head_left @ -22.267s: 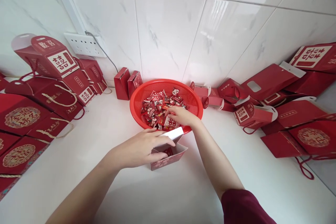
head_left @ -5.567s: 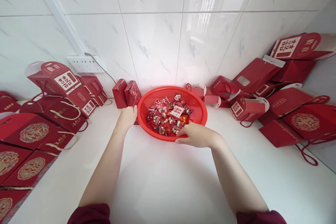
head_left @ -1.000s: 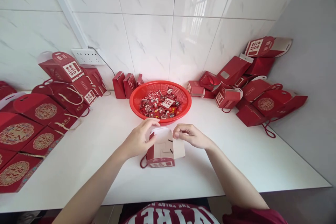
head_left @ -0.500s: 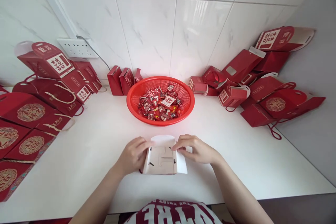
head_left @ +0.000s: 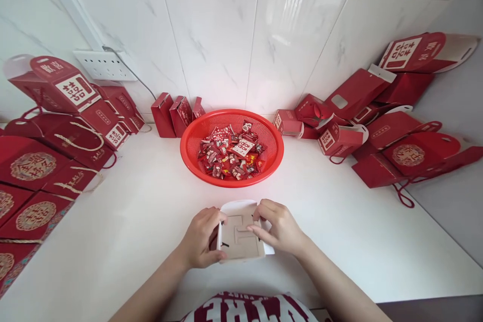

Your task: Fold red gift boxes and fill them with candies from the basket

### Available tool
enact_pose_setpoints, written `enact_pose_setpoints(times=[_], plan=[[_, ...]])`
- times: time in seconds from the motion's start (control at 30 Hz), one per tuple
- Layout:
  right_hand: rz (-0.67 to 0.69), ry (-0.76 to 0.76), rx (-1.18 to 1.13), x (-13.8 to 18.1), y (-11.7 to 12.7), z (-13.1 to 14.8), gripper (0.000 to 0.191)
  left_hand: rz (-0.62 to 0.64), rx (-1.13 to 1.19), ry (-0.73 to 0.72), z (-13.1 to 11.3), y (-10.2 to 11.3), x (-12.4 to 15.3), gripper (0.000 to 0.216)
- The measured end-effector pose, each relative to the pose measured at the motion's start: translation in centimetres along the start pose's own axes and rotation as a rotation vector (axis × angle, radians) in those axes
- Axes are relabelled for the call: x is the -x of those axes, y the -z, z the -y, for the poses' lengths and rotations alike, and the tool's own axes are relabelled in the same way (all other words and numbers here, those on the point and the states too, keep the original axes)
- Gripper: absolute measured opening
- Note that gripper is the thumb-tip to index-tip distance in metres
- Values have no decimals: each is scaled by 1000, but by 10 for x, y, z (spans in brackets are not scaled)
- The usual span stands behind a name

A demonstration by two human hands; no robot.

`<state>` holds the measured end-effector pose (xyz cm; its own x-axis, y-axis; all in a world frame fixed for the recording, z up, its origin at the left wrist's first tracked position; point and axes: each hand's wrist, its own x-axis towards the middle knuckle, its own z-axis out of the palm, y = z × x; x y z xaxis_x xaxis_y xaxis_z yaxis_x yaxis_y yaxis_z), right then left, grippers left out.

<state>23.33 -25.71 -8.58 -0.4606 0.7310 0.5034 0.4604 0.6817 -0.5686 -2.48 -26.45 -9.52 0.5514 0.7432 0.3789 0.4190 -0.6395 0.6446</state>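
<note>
A small cardboard gift box (head_left: 241,247), white inside and red outside, lies open-topped on the table in front of me. Interlocked flaps and small dark cord ends show on its inner base. My left hand (head_left: 203,236) grips the left wall, thumb near the front corner and fingers at the back. On the other side my right hand (head_left: 279,226) is closed on the right wall, with fingertips over the edge and the thumb reaching inside. A white flap sticks out beneath the right hand.
Behind the box stands a red plastic basket (head_left: 184,163) of wrapped sweets (head_left: 230,153). Red gift boxes (head_left: 37,166) with rope handles are stacked at the left, and more red boxes (head_left: 411,151) pile up at the right. Three narrow red boxes (head_left: 164,115) stand by the tiled wall.
The right side wall, which leaned outward, now stands more upright under my right hand. My left thumb has come round to the box's front left corner. The view has shifted slightly.
</note>
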Motion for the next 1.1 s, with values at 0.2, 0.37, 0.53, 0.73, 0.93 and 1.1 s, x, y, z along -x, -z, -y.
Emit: enact_pose_setpoints(times=[0.2,0.37,0.53,0.73,0.93,1.1], plan=[[-123,342,258,1,5,10,21,89,-93,29,-5,5,-4,78],[122,286,112,-6,7,10,83,157,-82,33,-10,15,-9,78],[197,78,-30,-4,-3,7,67,104,-120,-37,-14,20,-3,68],[91,27,-223,-5,-16,3,41,58,32,-5,-29,3,5,42],[41,10,-308,-7,-21,4,41,186,220,-17,-28,-7,0,113],[21,-4,-348,-8,-20,5,42,247,165,-45,-21,3,-1,125]])
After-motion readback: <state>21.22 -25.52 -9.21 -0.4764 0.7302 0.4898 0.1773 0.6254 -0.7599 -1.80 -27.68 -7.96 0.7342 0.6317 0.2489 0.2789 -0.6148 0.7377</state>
